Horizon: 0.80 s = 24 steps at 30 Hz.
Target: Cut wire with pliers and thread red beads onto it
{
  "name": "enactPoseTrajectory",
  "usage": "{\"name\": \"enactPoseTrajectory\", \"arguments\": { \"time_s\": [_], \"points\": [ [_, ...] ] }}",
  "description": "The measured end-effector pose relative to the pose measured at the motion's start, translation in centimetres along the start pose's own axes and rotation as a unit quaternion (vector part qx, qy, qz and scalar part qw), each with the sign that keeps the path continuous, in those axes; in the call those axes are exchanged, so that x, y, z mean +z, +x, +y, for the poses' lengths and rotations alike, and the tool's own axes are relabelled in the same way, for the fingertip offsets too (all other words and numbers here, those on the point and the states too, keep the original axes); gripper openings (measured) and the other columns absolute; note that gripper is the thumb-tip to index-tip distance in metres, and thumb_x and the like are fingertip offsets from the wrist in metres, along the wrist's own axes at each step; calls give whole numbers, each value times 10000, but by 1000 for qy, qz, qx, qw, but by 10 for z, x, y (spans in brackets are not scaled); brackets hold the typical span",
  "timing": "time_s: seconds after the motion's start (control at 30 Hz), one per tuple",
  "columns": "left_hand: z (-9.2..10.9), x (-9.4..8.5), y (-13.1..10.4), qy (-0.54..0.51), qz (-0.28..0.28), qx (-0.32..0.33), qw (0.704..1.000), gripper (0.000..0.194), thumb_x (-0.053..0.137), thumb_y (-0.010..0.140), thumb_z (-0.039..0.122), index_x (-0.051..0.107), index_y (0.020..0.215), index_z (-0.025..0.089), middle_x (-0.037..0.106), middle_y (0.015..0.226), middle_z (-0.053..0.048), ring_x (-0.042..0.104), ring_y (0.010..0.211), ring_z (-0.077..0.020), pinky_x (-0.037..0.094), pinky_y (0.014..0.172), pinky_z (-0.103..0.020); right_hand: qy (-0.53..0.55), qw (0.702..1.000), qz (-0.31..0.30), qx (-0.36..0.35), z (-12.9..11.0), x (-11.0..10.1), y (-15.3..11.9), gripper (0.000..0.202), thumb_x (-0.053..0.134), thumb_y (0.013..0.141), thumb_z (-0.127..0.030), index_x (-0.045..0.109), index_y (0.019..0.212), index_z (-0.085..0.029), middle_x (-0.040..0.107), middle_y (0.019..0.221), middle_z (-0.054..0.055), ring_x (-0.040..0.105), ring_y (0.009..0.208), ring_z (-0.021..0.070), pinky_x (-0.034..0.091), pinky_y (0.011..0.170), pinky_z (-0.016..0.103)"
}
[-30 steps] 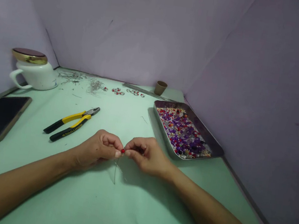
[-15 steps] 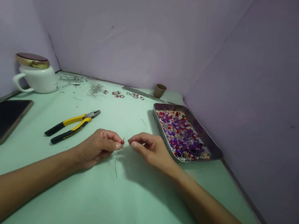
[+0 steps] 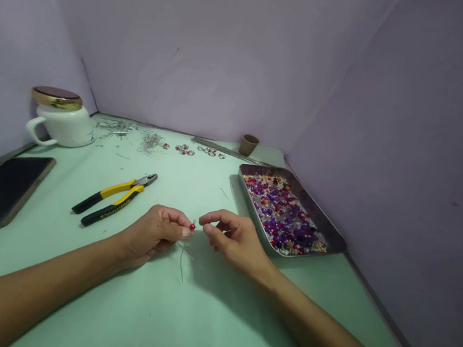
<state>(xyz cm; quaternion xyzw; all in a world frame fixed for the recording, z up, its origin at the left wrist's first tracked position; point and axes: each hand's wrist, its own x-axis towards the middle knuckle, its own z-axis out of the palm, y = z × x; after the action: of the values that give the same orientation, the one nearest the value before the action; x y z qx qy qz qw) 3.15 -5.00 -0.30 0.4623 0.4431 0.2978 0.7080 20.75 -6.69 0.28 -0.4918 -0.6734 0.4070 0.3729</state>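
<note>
Between thumb and index finger, my left hand (image 3: pixel 158 235) pinches a small red bead (image 3: pixel 192 226) on thin wire. A little loop of the wire stands above the bead. A longer strand of wire (image 3: pixel 182 261) hangs below toward the table. Just right of the bead, my right hand (image 3: pixel 233 237) hovers with thumb and index finger slightly apart, and nothing shows between them. Pliers (image 3: pixel 118 198) with yellow and black handles lie left of my hands, their jaws pointing away to the right.
A metal tray (image 3: pixel 250 222) of mixed beads stands at the right. Behind are red-beaded wire pieces (image 3: pixel 184 149), wire scraps (image 3: pixel 150 142), a small brown cup (image 3: pixel 248 145) and metal rods (image 3: pixel 226 150). A lidded white mug (image 3: pixel 68 126) and a phone (image 3: pixel 0 190) are left.
My right finger and thumb have parted from the wire beside the bead. My left hand keeps its pinch. The whole view has shifted slightly.
</note>
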Motion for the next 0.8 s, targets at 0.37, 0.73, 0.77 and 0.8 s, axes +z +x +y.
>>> {"name": "enactPoseTrajectory", "arguments": {
  "time_s": [0.37,0.73,0.77,0.8],
  "points": [
    [-4,3,-1,33,-5,13,999,99,616,604,205,547,581,139,351,362,102,195,330,-8,98,337,-172,45,996,-46,62,-3,11,-4,195,551,758,-299,654,845,-158,595,602,7,541,478,92,415,463,213],
    [0,4,-1,77,-45,-10,996,87,565,643,218,523,593,161,360,353,99,211,320,-23,114,339,-174,200,965,-113,127,6,2,7,129,610,668,-247,601,655,-119,459,502,-41,428,429,59,456,427,218],
    [2,3,-1,89,-50,-9,995,85,569,639,215,528,590,159,362,353,97,211,322,-23,111,341,-175,223,958,-129,129,7,1,8,142,627,657,-258,604,657,-117,454,493,-45,421,424,57,465,427,221],
    [3,1,-1,104,-53,-2,993,87,580,631,213,533,586,155,367,359,95,217,329,-23,116,347,-177,247,950,-144,129,9,0,7,157,645,646,-268,608,661,-116,456,491,-47,414,419,53,474,427,224]
  ]
}}
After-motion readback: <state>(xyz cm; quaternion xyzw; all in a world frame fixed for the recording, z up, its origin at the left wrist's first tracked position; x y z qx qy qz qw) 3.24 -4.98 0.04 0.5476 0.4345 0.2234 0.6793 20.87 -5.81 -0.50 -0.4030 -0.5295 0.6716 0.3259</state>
